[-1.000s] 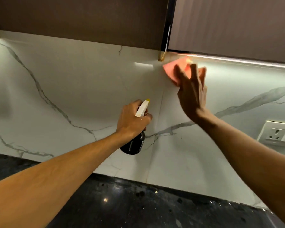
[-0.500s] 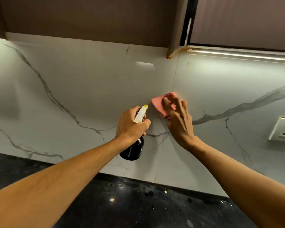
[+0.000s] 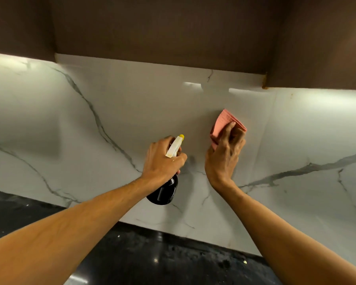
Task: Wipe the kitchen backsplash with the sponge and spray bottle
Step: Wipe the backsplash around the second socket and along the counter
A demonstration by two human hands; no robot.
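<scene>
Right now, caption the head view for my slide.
Right hand presses pink sponge against marble backsplash; left hand grips spray bottle.

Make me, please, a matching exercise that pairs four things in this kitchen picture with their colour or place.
1 sponge
2 spray bottle
3 counter
4 cabinet

A brown, above the wall
B dark body, white trigger top
C black, speckled, below the wall
D pink, pressed against the wall

Pairs: 1-D, 2-B, 3-C, 4-A
</scene>
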